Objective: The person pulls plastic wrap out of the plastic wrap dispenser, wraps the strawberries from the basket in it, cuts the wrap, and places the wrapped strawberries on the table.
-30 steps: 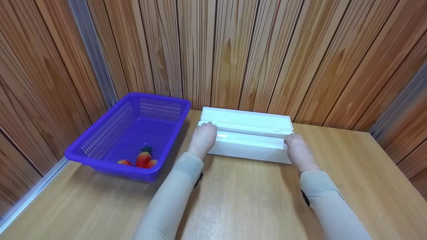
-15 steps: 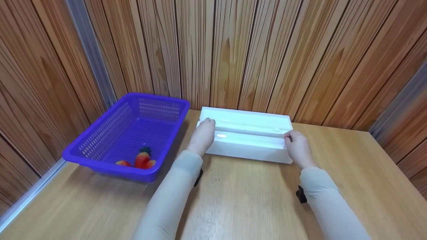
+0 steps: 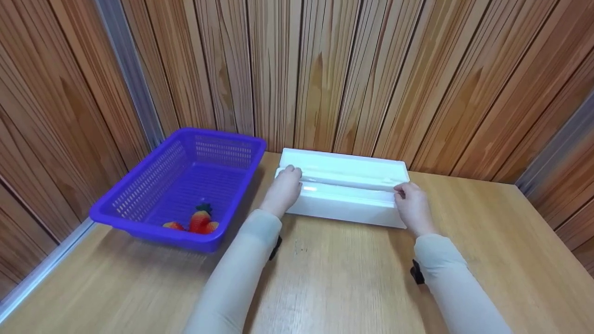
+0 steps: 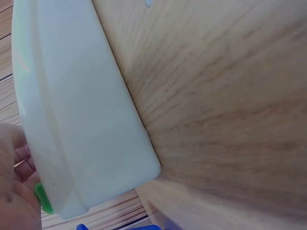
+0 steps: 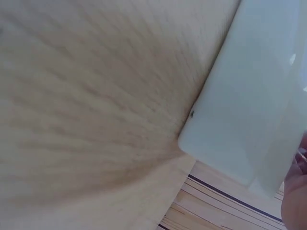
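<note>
White and glossy, a long box point(image 3: 343, 211) lies parallel to the far edge of the desk point(image 3: 343, 283), close to that edge and about midway between the far corners, with its lid point(image 3: 343, 167) tipped back on the side toward the wall. At the box's left end, the left hand point(image 3: 283, 188) has its fingers curled over the upper edge, gripping it; the left wrist view shows them behind the rim, just beside a small green piece point(image 4: 44, 199). At the right end, the right hand point(image 3: 414, 206) has thumb and forefinger brought together in a pinch on the upper edge; whether something thin is caught there too is too small to tell. Pale sleeves point(image 3: 241, 269) cover both arms, which reach in from the near edge of the desk, and a black device point(image 3: 275, 248) shows under each wrist. Left of the box, a little apart from it, a purple basket point(image 3: 162, 235) sits along the desk's left edge, its far end toward the far left corner. Inside, against the basket's near wall, lie red and yellow strawberry-like pieces point(image 3: 199, 223), one of them topped with green leaves. Behind the desk's far edge rises a wood-grain plank wall point(image 3: 325, 83), with a grey metal strip point(image 3: 130, 69) running up at the left corner.
</note>
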`<state>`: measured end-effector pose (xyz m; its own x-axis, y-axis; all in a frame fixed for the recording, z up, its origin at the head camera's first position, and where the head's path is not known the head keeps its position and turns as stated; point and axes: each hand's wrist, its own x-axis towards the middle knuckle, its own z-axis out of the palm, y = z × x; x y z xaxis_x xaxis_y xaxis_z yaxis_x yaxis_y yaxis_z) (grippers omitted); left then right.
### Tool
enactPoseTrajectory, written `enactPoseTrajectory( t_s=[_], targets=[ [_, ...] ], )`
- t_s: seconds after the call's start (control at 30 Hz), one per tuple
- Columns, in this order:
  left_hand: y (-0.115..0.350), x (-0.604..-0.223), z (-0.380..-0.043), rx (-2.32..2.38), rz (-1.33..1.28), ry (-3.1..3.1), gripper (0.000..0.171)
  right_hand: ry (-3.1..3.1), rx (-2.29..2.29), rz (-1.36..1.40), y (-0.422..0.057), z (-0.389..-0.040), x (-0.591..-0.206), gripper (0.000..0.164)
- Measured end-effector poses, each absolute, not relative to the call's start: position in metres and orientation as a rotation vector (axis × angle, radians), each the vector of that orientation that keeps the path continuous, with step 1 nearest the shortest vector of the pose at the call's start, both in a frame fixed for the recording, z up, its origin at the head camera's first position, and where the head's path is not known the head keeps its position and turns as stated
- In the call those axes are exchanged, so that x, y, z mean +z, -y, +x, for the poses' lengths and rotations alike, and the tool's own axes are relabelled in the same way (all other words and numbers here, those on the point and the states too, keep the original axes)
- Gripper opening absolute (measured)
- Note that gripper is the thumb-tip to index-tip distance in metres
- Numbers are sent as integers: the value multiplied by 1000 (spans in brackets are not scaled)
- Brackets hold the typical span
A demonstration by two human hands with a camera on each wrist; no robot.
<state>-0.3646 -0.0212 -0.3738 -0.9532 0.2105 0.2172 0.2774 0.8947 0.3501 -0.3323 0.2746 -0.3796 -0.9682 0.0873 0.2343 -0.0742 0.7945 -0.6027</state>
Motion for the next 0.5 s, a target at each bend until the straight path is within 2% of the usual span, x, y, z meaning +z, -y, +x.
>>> enactPoseTrajectory(
  t_s=[0.13,0.5],
  targets=[
    [21,-376,-364,-526,-388,2833,17,2678,911,-17,-274,-332,-381,20],
    [16,-375,-368,-614,-276,2784,24,2635,1184,-211,-277,-331,-374,24]
  ],
)
